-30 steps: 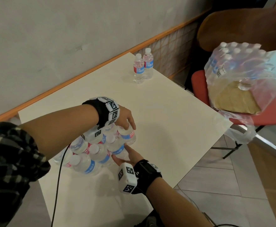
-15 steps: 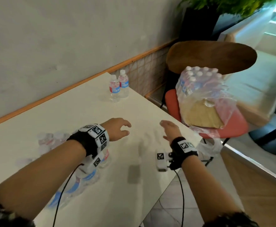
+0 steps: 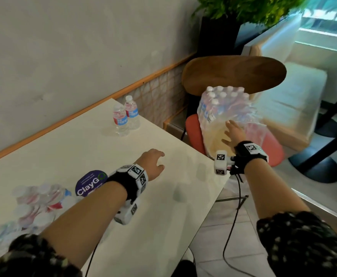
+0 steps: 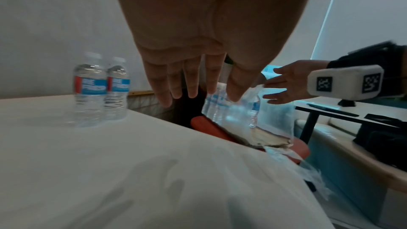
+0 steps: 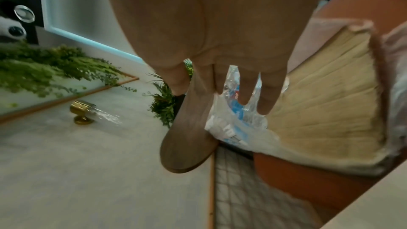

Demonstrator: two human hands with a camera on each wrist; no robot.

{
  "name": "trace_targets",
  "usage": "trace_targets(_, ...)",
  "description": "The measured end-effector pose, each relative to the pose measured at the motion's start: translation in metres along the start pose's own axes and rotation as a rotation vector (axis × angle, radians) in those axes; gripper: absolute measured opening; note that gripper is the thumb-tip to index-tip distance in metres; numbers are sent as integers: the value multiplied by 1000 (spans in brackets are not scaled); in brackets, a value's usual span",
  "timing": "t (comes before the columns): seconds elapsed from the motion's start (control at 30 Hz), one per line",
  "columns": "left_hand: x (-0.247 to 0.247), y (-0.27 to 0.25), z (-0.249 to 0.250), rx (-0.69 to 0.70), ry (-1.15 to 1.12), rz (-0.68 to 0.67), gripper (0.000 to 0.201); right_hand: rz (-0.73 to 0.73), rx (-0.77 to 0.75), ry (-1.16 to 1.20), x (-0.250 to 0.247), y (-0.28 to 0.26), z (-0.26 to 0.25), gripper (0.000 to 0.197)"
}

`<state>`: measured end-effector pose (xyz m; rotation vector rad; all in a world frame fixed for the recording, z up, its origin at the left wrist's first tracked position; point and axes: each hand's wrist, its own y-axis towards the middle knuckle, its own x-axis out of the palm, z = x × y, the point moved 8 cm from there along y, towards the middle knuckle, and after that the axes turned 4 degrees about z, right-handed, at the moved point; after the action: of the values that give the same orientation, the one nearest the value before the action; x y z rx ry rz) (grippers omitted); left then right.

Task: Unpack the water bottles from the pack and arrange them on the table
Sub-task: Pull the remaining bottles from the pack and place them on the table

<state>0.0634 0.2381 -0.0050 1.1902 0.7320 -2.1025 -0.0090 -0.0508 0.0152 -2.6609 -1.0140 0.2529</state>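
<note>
The shrink-wrapped pack of water bottles (image 3: 225,108) lies tilted on a red chair seat (image 3: 273,148) beside the table; its cardboard base (image 5: 326,97) faces me. My right hand (image 3: 233,132) reaches out in front of the pack with fingers spread, holding nothing. My left hand (image 3: 153,162) hovers over the white table (image 3: 83,148), fingers loosely extended and empty. Two upright bottles (image 3: 126,116) stand at the table's far corner; they also show in the left wrist view (image 4: 101,90). Several unpacked bottles (image 3: 37,204), blurred, are clustered at the near left.
A wooden chair back (image 3: 233,74) rises behind the pack. A round purple sticker (image 3: 89,183) lies on the table by my left forearm. A wall (image 3: 63,47) runs along the table's far side. A dark planter (image 3: 219,31) and another table base (image 3: 315,168) stand further right.
Both hands left the bottle cluster at the near left. My right hand travelled off the table edge to the pack on the chair; my left hand moved right over the table.
</note>
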Motion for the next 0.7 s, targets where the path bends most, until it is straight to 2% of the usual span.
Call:
trace_targets(0.13,21,48,52,60,-33,26,43,-36,10,292,-6,14,2,38)
trace_targets(0.23,34,89,96,99,-74,26,36,-161,18,323,-2,19,8,34)
trace_targets(0.33,41,137,151,155,-79,37,33,-223,24,317,-5,31,3,31)
trace_targets(0.5,50,194,180,101,9,-3,47,-262,21,40,-28,51,4,28)
trace_targets(0.6,33,208,182,80,-87,111,32,-186,-14,-279,-49,76,20,18)
trace_targets(0.67,27,208,180,92,-155,202,30,-195,-25,-531,-54,91,22,27)
trace_targets(0.7,28,205,177,95,-171,224,29,-221,1,-582,-51,95,20,30)
